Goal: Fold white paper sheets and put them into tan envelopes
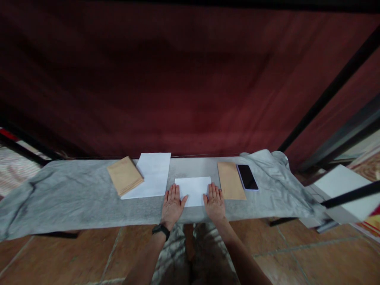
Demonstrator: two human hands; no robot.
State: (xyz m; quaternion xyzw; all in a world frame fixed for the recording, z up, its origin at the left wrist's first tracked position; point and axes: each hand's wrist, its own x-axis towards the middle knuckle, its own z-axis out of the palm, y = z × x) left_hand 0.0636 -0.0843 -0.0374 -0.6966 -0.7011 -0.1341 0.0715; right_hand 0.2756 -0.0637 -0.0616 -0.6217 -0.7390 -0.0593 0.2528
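Press centre white sheet (194,192) evenly with left hand (172,204) and right hand (215,202), both flat, thumbs spread, at opposite edges; avoid skewing.

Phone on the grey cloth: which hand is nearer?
The right hand, at the right edge of the small white sheet, with brown paper between it and the phone; the left hand is farther, at the left edge.

Grey cloth (95,213) carries small paper (194,192) beneath left hand (172,206) and right hand (215,204); left of them, large paper (156,173), partly under a brown stack (126,175); rightward, a brown sheet (231,181), then a phone (247,177).
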